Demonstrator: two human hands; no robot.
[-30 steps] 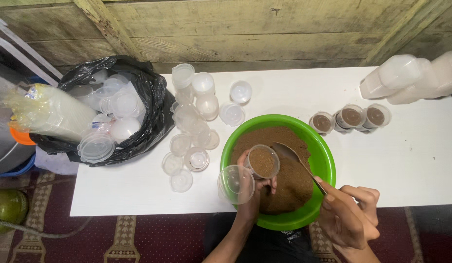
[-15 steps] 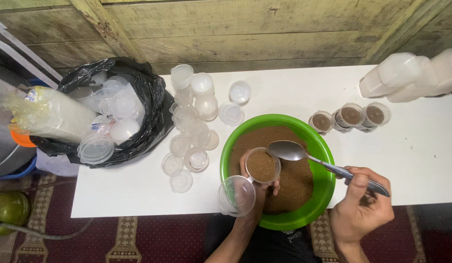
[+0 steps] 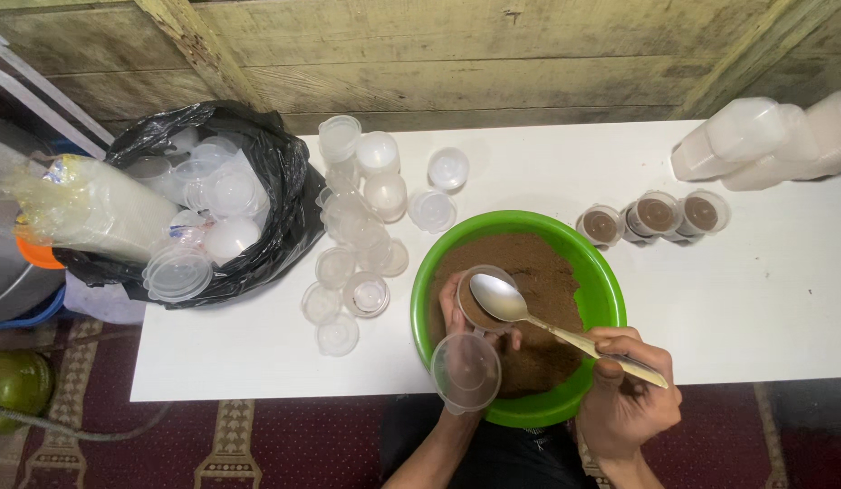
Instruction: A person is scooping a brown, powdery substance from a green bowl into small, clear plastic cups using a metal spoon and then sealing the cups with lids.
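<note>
A green bowl [image 3: 601,290] of brown powder sits at the near edge of a white table [image 3: 764,308]. My left hand [image 3: 456,308] holds a small clear cup [image 3: 473,312] filled with brown powder over the bowl, its hinged lid [image 3: 466,371] hanging open toward me. In my right hand [image 3: 624,403] is a metal spoon [image 3: 497,297], its empty bowl lying on top of the cup.
Three filled, lidded cups [image 3: 654,215] stand right of the bowl. Several empty clear cups [image 3: 357,226] cluster to its left. A black bag [image 3: 266,181] of more cups sits at far left, and stacked white containers [image 3: 764,140] at far right. A wooden wall runs behind.
The spoon went from digging in the powder, to being raised over the bowl, to resting on the cup. My right hand moved left and nearer the bowl.
</note>
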